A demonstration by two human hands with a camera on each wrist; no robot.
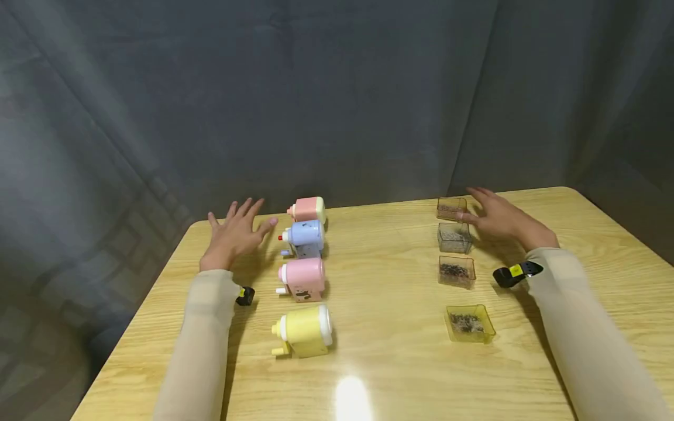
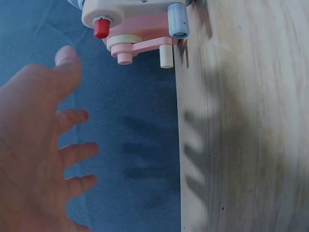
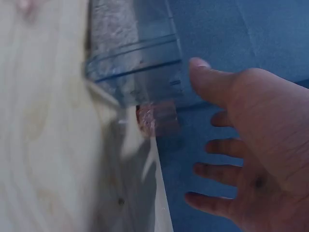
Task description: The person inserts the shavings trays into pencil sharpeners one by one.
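1. Left hand (image 1: pixel 234 234): fingers spread wide, holding nothing. It hovers over the table (image 1: pixel 389 362), just left of the sharpener column, thumb tip close to the blue sharpener (image 1: pixel 304 238) without touching.
2. Right hand (image 1: pixel 500 217): fingers straight and spread, holding nothing. The thumb lies at the near edge of the far tray (image 1: pixel 451 208); whether it touches cannot be told.
3. Sharpener column, far to near: peach sharpener (image 1: pixel 309 209), blue sharpener, pink sharpener (image 1: pixel 302 279), yellow sharpener (image 1: pixel 305 331). Crank ends face the left hand.
4. Tray column, far to near: far tray, second tray (image 1: pixel 454 237), third tray (image 1: pixel 456 272), yellow tray (image 1: pixel 470 323). Each holds dark shavings.
5. The two columns stand well apart, with bare wood between.
6. A grey curtain (image 1: pixel 337 93) hangs behind the table.
7. Nothing lies between either hand and its nearest item.
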